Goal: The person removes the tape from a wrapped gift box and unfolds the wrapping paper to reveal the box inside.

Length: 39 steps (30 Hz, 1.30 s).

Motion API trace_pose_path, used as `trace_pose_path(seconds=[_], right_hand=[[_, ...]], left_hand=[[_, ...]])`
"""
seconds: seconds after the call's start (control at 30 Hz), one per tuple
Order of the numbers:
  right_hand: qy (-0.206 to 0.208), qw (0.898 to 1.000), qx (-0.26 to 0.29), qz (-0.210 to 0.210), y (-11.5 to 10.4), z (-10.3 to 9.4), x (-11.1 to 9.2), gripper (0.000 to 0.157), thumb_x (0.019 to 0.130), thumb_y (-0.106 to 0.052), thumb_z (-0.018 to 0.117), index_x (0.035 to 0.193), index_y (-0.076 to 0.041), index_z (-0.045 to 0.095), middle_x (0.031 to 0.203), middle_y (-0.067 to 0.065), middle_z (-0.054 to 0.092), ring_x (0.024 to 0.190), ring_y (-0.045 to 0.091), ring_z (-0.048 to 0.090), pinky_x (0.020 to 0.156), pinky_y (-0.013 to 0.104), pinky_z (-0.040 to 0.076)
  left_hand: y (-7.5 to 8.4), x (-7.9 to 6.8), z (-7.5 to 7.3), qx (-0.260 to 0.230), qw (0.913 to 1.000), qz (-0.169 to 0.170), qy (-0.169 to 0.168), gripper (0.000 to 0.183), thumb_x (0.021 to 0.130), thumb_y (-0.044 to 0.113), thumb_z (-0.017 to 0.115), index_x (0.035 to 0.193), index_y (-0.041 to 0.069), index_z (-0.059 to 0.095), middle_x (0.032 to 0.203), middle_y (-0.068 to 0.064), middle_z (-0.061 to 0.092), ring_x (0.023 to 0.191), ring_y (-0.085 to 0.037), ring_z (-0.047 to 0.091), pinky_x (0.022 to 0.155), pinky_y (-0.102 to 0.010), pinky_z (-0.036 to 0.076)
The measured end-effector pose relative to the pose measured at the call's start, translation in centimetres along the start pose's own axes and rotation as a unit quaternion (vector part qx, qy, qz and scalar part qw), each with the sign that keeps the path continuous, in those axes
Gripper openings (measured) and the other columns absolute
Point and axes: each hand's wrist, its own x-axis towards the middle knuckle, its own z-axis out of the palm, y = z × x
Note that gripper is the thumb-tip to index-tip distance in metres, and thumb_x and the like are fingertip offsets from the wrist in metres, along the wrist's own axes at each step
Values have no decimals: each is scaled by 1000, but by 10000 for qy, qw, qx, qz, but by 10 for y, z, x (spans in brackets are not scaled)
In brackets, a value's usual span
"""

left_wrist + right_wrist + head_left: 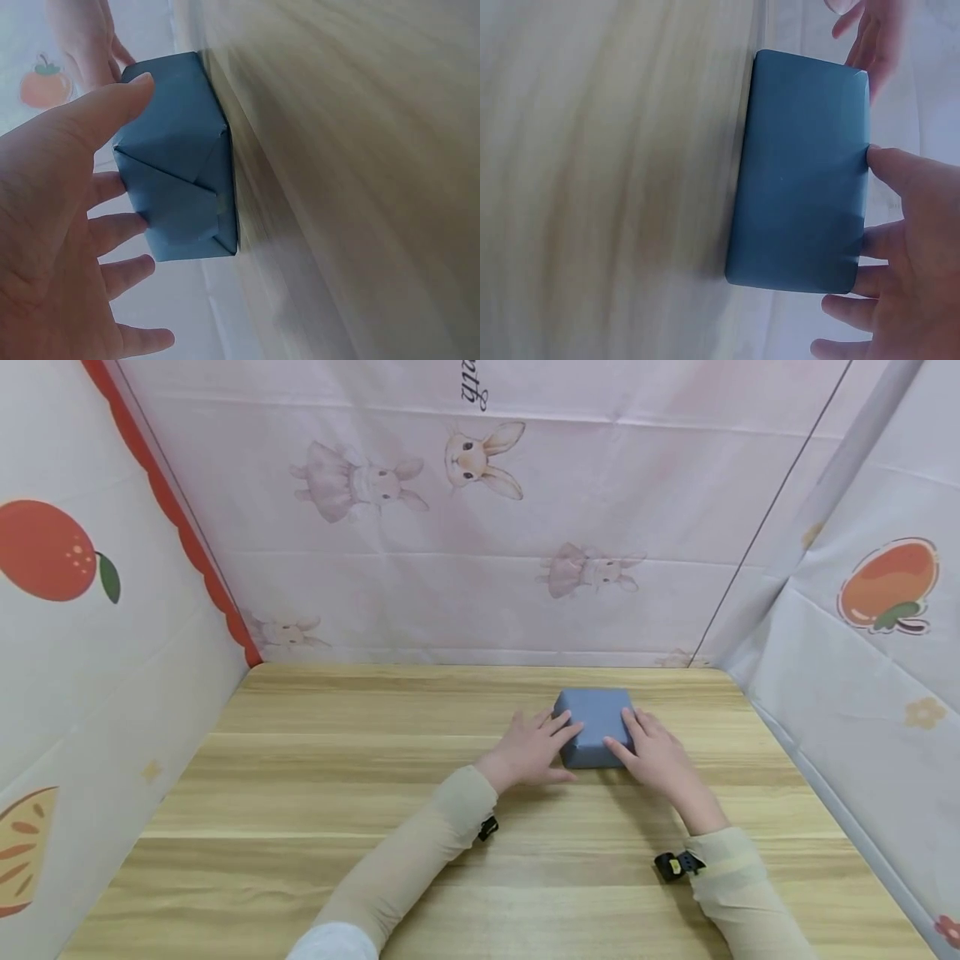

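The head view faces forward and down; near wrist views share the box [598, 708].

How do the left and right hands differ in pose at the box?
The left hand is at the left side of the box; the right hand is at its right. In the head view, the left hand's thumb shows just in front of the box, while the right hand's overlaps its top near the front edge. Both have pale sleeves at the wrist.
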Motion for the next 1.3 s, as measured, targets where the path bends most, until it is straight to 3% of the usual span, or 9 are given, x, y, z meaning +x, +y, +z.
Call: trace_pose_path(seconds=[0.3,1.03,1.3], right_hand=[[145,9998,-67,-138,-19,11,6,75,100,-48,45,150,5,28,155,32,26,143,49,25,113,63,26],[319,9987,-254,-308,-73,28,22,76,98,-52,47,149,3,33,151,30,35,141,45,34,111,59,33],[401,9980,-206,-438,-89,32,25,76,98,-53,48,148,3,36,150,30,37,140,44,36,110,59,35]], left_hand=[[-12,-20,2,-475,9986,-215,27,83,91,61,55,157,32,14,165,2,13,152,-31,18,115,-67,19],[-47,-65,4,-918,9939,-575,218,80,91,54,60,156,29,21,165,0,15,151,-33,20,113,-69,18],[-58,-79,4,-850,9940,-631,289,80,91,55,60,156,29,21,164,-1,17,150,-35,21,112,-70,19]])
